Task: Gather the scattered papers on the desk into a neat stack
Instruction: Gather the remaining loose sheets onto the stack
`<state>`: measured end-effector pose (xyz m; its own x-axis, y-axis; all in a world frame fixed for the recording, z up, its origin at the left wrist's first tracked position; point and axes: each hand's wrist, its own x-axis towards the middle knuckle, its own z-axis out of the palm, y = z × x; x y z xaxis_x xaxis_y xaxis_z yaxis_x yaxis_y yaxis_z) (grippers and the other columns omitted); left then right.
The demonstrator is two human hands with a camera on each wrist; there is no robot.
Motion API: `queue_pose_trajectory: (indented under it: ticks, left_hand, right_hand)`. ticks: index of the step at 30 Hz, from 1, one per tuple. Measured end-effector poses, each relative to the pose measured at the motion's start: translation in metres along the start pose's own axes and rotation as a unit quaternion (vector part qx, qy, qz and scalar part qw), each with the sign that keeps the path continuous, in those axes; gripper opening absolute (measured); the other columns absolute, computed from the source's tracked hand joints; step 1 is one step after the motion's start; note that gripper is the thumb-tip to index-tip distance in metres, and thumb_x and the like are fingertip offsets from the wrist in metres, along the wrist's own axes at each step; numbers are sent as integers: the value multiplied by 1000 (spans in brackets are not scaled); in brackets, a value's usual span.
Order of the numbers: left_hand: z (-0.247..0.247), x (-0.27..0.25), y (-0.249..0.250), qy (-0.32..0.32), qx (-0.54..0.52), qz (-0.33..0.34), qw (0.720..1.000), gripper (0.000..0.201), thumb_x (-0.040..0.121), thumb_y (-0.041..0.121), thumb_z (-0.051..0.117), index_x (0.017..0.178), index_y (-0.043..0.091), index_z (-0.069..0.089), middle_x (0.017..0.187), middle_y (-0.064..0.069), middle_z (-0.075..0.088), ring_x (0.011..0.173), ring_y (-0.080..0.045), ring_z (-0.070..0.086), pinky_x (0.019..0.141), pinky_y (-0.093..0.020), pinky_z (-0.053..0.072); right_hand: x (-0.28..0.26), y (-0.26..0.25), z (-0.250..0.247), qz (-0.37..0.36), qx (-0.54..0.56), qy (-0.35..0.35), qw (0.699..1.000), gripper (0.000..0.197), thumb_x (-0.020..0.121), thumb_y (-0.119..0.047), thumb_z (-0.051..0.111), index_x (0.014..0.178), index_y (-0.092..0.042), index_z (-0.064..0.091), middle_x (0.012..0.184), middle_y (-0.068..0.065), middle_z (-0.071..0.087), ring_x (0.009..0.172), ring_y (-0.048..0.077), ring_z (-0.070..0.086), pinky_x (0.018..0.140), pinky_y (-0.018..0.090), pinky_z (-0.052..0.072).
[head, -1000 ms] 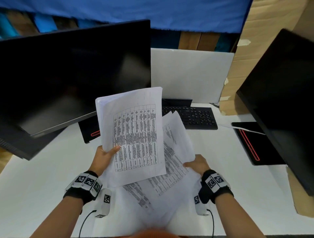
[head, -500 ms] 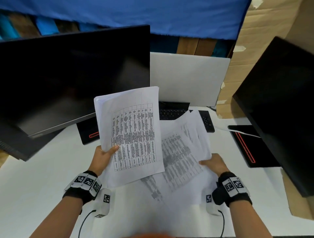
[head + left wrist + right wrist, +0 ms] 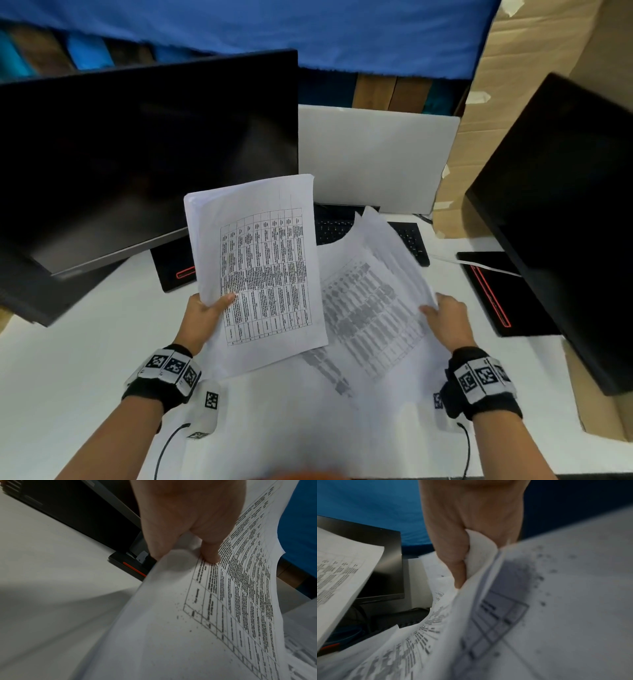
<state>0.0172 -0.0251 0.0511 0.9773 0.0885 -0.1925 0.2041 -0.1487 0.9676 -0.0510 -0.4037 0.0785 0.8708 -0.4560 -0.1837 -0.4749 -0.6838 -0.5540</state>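
My left hand (image 3: 205, 310) grips a thin stack of printed sheets (image 3: 260, 270) at its left edge, thumb on the printed table, and holds it raised and tilted above the white desk (image 3: 68, 359). The left wrist view shows that left hand (image 3: 185, 547) pinching the stack (image 3: 214, 608). My right hand (image 3: 442, 317) pinches the right edge of a second bunch of loose papers (image 3: 373, 301), lifted and fanned to the right of the stack, partly under it. In the right wrist view the right hand (image 3: 464, 563) clamps the crumpled edge of these papers (image 3: 505, 615).
A dark monitor (image 3: 137, 154) stands at the left and another monitor (image 3: 565, 205) at the right, each on a black base with a red stripe. A black keyboard (image 3: 407, 240) lies behind the papers before a white board (image 3: 373, 157). Cardboard (image 3: 513, 68) lines the right side.
My right hand has lifted its bunch of papers and drawn it to the right, off the desk. The left hand and its stack have barely moved.
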Motion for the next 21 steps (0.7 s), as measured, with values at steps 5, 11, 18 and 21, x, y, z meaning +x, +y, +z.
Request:
queue_pose_trajectory:
  ticks: [5, 11, 18, 21]
  left_hand:
    - [6, 2, -1, -8, -10, -10, 1000, 17, 84, 15, 60, 99, 7, 56, 79, -3, 62, 74, -19, 60, 75, -32, 46]
    - [11, 5, 0, -12, -21, -14, 1000, 13, 84, 13, 60, 95, 8, 57, 79, -4, 62, 74, -18, 60, 64, -26, 46]
    - [11, 4, 2, -7, -24, -10, 1000, 3, 84, 13, 61, 84, 16, 59, 77, -3, 63, 73, -18, 60, 62, -26, 46]
    - [13, 3, 4, -5, -23, 4, 1000, 12, 84, 13, 60, 95, 9, 57, 76, -2, 62, 71, -15, 60, 61, -25, 45]
  right_hand:
    - [10, -2, -26, 26, 64, 55, 996, 27, 86, -15, 60, 94, 11, 59, 84, 15, 57, 84, 31, 57, 71, 31, 40]
    - [20, -6, -29, 45, 68, 40, 996, 36, 85, -19, 62, 108, 9, 59, 104, 24, 65, 98, 36, 61, 86, 41, 49]
    - [23, -9, -29, 50, 82, 37, 995, 34, 86, -19, 61, 106, 8, 59, 104, 26, 64, 88, 30, 58, 75, 33, 45]
    - [23, -13, -41, 36, 97, 100, 990, 34, 87, -17, 59, 106, 11, 59, 106, 29, 64, 93, 34, 59, 77, 35, 44]
